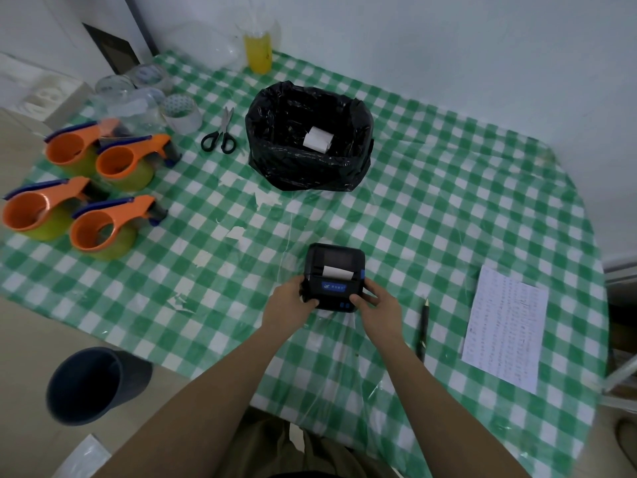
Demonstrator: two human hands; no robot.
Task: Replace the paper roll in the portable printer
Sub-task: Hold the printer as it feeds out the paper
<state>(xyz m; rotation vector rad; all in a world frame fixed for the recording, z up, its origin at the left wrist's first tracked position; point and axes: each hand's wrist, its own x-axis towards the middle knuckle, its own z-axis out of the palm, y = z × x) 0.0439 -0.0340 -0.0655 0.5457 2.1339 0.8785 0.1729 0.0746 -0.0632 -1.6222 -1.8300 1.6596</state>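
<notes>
Hands (289, 301) gripping printer (332, 276), checked tablecloth (448, 201), perhaps plastic-covered

You get soft, even, dimmish light; glare streaks the table (431, 208) plastic, and wide-angle edges bow and blur.

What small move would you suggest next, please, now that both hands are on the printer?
Probably tear off the white paper tab sticking out of the portable printer. The left hand and right hand grip its sides, its lid looks shut, and a paper roll already lies in the black-lined bin.
</notes>
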